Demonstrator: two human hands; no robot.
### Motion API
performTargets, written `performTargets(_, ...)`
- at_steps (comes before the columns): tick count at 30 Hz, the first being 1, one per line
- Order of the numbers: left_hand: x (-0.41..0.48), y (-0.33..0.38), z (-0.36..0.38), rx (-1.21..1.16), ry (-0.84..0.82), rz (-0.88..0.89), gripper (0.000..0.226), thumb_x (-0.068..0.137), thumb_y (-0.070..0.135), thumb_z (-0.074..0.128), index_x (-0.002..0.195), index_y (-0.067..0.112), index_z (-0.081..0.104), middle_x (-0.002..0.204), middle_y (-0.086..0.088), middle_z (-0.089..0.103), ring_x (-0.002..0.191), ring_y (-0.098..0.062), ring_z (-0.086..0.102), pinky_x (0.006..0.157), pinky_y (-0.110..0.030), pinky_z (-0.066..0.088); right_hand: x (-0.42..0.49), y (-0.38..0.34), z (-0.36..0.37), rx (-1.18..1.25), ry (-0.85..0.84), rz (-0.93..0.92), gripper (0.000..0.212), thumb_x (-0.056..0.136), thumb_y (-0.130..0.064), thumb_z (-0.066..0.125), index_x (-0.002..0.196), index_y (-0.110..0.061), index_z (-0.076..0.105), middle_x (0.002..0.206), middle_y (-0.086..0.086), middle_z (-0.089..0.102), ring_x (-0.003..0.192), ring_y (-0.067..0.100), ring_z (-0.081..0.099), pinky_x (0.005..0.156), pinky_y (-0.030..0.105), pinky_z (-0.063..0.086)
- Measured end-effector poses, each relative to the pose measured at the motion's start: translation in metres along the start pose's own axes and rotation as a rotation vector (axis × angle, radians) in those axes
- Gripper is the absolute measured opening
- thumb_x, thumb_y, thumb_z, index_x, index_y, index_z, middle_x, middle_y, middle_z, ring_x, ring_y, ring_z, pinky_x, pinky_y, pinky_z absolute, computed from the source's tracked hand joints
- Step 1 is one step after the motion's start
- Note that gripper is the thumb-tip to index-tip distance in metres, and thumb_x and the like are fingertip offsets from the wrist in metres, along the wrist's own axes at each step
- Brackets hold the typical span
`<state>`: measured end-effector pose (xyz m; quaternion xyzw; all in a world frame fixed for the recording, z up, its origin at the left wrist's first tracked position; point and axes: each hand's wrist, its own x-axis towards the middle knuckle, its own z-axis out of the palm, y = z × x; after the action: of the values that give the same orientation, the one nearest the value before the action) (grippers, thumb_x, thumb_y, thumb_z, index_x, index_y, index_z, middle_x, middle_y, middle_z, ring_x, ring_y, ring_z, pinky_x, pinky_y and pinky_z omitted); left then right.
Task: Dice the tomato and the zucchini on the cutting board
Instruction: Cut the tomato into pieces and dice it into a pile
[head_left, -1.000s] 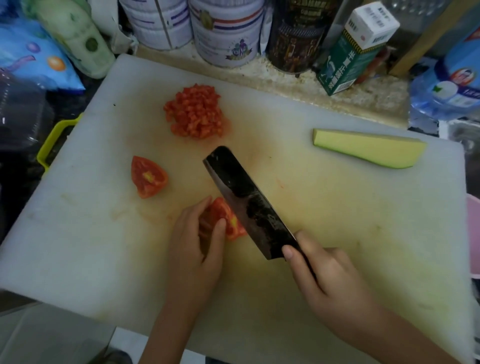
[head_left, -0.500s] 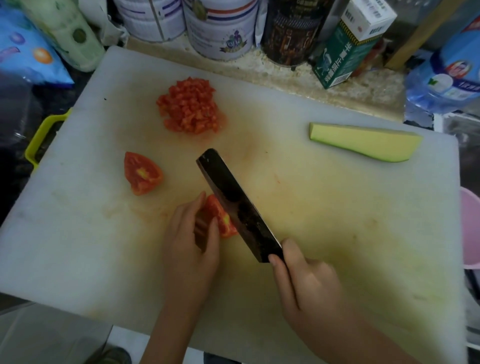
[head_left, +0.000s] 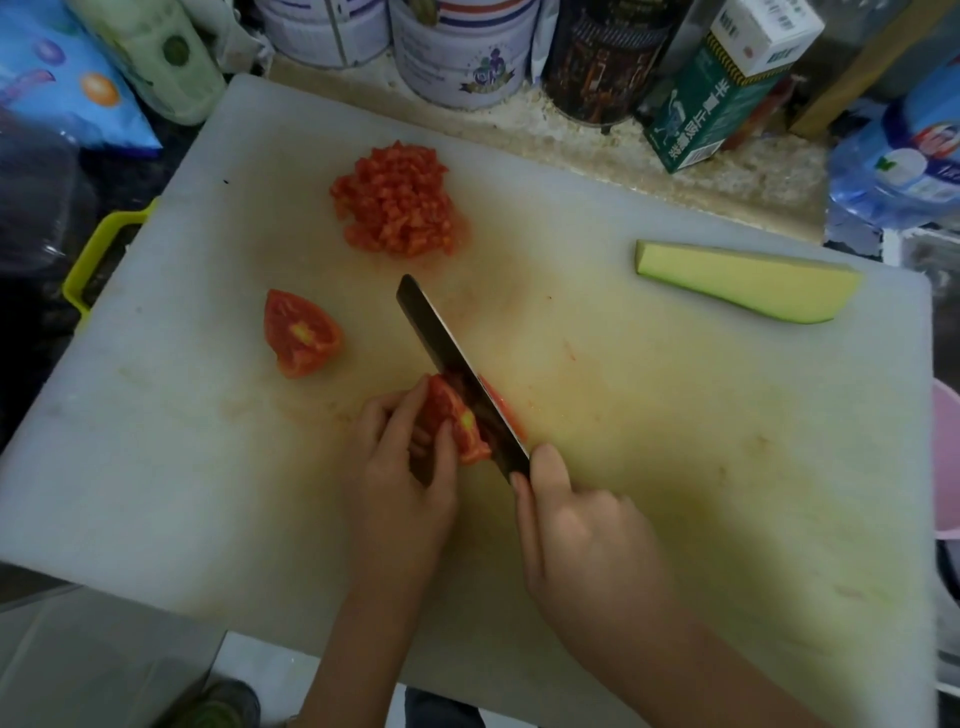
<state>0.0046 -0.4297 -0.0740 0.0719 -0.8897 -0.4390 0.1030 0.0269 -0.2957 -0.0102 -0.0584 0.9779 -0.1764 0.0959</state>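
On the white cutting board (head_left: 156, 441) my left hand (head_left: 400, 478) pinches a red tomato wedge (head_left: 454, 415) between fingers and thumb. My right hand (head_left: 582, 535) grips the handle of a dark cleaver (head_left: 457, 364), whose blade stands edge-down in that wedge, with a thin slice showing on its right side. A second tomato wedge (head_left: 301, 332) lies to the left. A heap of diced tomato (head_left: 397, 202) sits toward the back. A pale green zucchini piece (head_left: 743, 280) lies at the board's right rear.
Tins (head_left: 462, 47), a dark can (head_left: 602, 57) and a green carton (head_left: 722, 88) line the counter behind the board. A water bottle (head_left: 904, 156) is at back right, a blue bag (head_left: 62, 83) at back left, a yellow handle (head_left: 98, 249) by the board's left edge.
The cleaver turned from flat and raised to edge-down, and has come down through the tomato wedge held by my left hand. The camera moved closer.
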Motion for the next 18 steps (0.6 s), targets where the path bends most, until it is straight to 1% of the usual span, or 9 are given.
performTargets(3, 0.001, 0.001, 0.0, -0.033, -0.024, -0.057, 0.038, 0.088, 0.008, 0.067, 0.125, 0.008, 0.062, 0.107, 0.003, 0.049, 0.087, -0.003, 0.052, 0.08, -0.006, 0.043, -0.01, 0.005, 0.003, 0.044, -0.03, 0.005, 0.014, 0.092, -0.031, 0.034, 0.085, -0.018, 0.036, 0.041, -0.01, 0.019, 0.027, 0.012, 0.015, 0.027, 0.021, 0.01)
performTargets(6, 0.001, 0.002, -0.001, -0.021, -0.038, -0.071, 0.038, 0.086, 0.005, 0.068, 0.124, 0.008, 0.062, 0.106, 0.006, 0.046, 0.091, -0.002, 0.05, 0.08, -0.005, 0.041, -0.024, 0.01, 0.001, 0.133, -0.087, 0.051, 0.026, 0.099, -0.041, 0.025, 0.084, -0.021, 0.034, 0.044, -0.012, 0.006, 0.03, 0.013, 0.009, 0.032, 0.014, 0.002)
performTargets(7, 0.001, 0.002, -0.001, -0.01, -0.039, -0.067, 0.037, 0.087, 0.007, 0.067, 0.124, 0.008, 0.062, 0.106, 0.007, 0.045, 0.089, -0.003, 0.05, 0.081, -0.006, 0.041, -0.024, 0.012, 0.002, 0.127, -0.091, 0.057, 0.026, 0.099, -0.041, 0.024, 0.085, -0.022, 0.035, 0.044, -0.013, 0.006, 0.028, 0.013, 0.011, 0.033, 0.015, 0.002)
performTargets(9, 0.002, 0.0, 0.0, 0.003, -0.034, -0.059, 0.036, 0.088, 0.014, 0.062, 0.123, 0.009, 0.062, 0.105, 0.008, 0.044, 0.083, -0.006, 0.049, 0.08, -0.01, 0.042, -0.013, 0.01, 0.003, 0.084, -0.073, 0.037, 0.019, 0.097, -0.036, 0.032, 0.089, -0.02, 0.039, 0.044, -0.014, 0.011, 0.026, 0.011, 0.015, 0.032, 0.014, 0.003)
performTargets(11, 0.002, -0.001, 0.001, 0.002, -0.03, -0.057, 0.037, 0.085, 0.017, 0.059, 0.121, 0.009, 0.061, 0.103, 0.008, 0.044, 0.082, -0.011, 0.05, 0.077, -0.017, 0.043, 0.01, 0.004, 0.004, 0.054, -0.048, -0.009, 0.014, 0.1, -0.029, 0.037, 0.093, -0.018, 0.042, 0.046, -0.016, 0.019, 0.029, 0.006, 0.018, 0.031, 0.017, 0.006)
performTargets(12, 0.002, -0.002, 0.001, -0.005, -0.03, -0.055, 0.036, 0.085, 0.015, 0.06, 0.12, 0.009, 0.061, 0.102, 0.007, 0.044, 0.081, -0.011, 0.05, 0.076, -0.018, 0.043, 0.023, 0.001, 0.003, 0.062, -0.062, -0.038, 0.012, 0.101, -0.028, 0.036, 0.094, -0.019, 0.041, 0.049, -0.016, 0.025, 0.033, 0.005, 0.024, 0.032, 0.02, 0.012)
performTargets(14, 0.003, -0.001, 0.001, -0.029, -0.031, -0.048, 0.032, 0.085, 0.005, 0.065, 0.116, 0.011, 0.061, 0.101, 0.007, 0.045, 0.078, -0.007, 0.048, 0.073, -0.018, 0.043, 0.037, -0.002, 0.003, 0.082, -0.066, -0.079, 0.012, 0.102, -0.03, 0.033, 0.096, -0.02, 0.037, 0.054, -0.013, 0.03, 0.042, 0.013, 0.034, 0.039, 0.025, 0.019)
performTargets(16, 0.002, 0.0, -0.001, -0.058, -0.038, -0.055, 0.032, 0.083, -0.001, 0.067, 0.111, 0.014, 0.06, 0.099, 0.007, 0.046, 0.077, -0.004, 0.049, 0.071, -0.014, 0.042, 0.031, 0.0, 0.003, 0.062, -0.031, -0.071, 0.015, 0.101, -0.027, 0.038, 0.098, -0.015, 0.046, 0.052, -0.015, 0.025, 0.039, 0.013, 0.03, 0.035, 0.023, 0.014)
performTargets(18, 0.002, 0.002, -0.002, -0.082, -0.04, -0.068, 0.033, 0.083, -0.001, 0.067, 0.106, 0.02, 0.058, 0.096, 0.01, 0.046, 0.077, -0.005, 0.05, 0.071, -0.011, 0.042, 0.008, 0.006, 0.003, 0.077, -0.072, -0.003, 0.015, 0.097, -0.024, 0.047, 0.097, -0.011, 0.053, 0.047, -0.018, 0.018, 0.033, 0.003, 0.017, 0.034, 0.012, 0.006)
